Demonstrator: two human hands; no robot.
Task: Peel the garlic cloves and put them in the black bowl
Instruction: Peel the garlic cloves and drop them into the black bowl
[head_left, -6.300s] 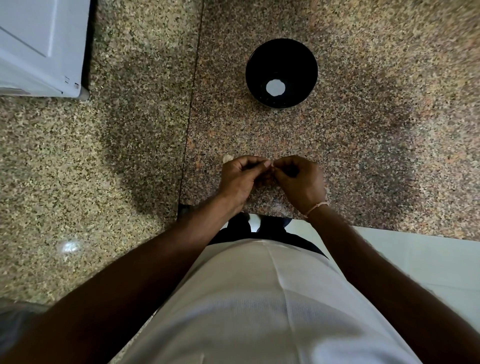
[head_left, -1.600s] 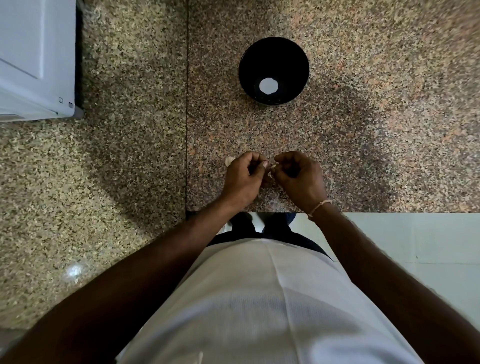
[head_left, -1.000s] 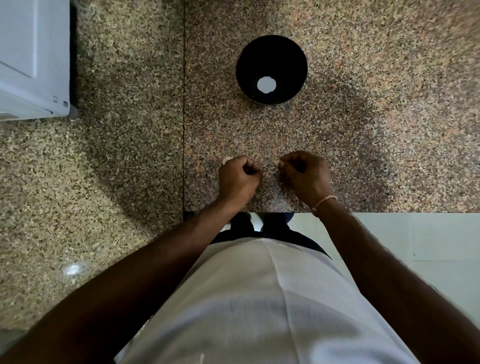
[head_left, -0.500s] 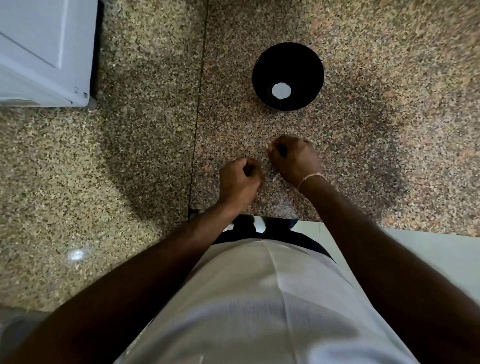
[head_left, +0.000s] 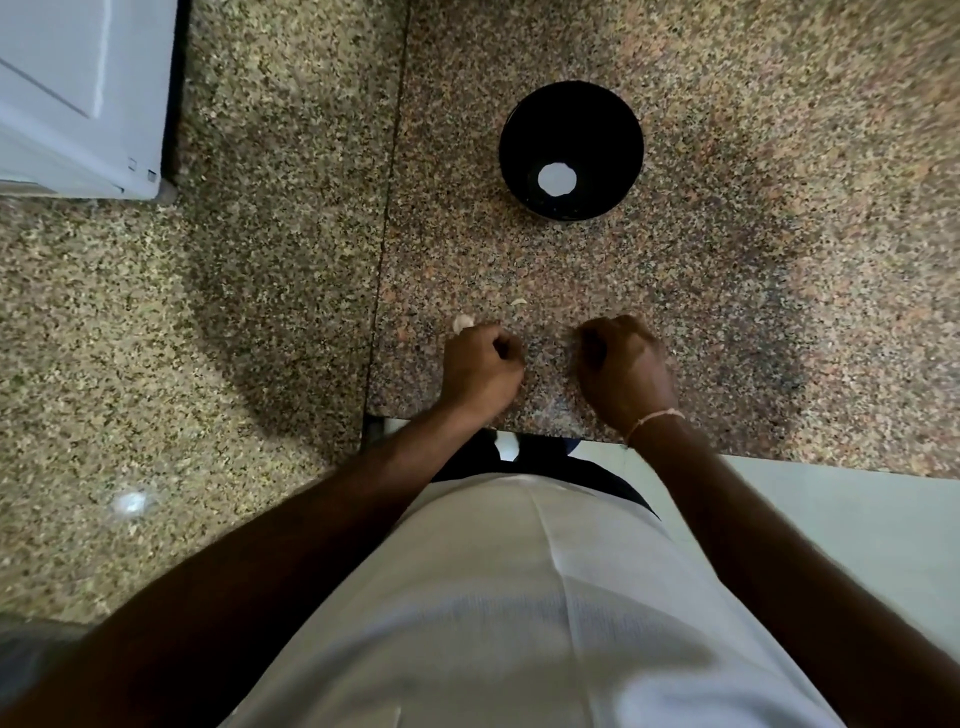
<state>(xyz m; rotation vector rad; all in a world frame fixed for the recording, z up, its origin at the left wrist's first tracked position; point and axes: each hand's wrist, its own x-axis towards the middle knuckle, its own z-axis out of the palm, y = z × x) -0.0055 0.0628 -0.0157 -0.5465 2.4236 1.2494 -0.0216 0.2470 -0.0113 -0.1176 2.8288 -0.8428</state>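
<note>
The black bowl (head_left: 613, 130) stands on the speckled stone counter (head_left: 779, 260), well beyond my hands; a white round spot shows at its bottom. My left hand (head_left: 480, 366) is curled into a fist near the counter's front edge, and the clove it was peeling is hidden inside the fingers. An unpeeled garlic clove (head_left: 462, 323) lies just beyond its knuckles. My right hand (head_left: 623, 369) is curled beside it, a hand's width to the right, with nothing visible in it. A small scrap of garlic peel (head_left: 518, 301) lies on the counter between the hands and the bowl.
A white appliance (head_left: 78, 93) fills the far left corner of the counter. A seam (head_left: 387, 218) runs front to back just left of my left hand. The counter's front edge (head_left: 779, 465) is right under my wrists, with pale floor below.
My hands came apart after working the clove together. The right hand reached forward toward the bowl, then drew back beside the left; a scrap of peel now lies where it reached.
</note>
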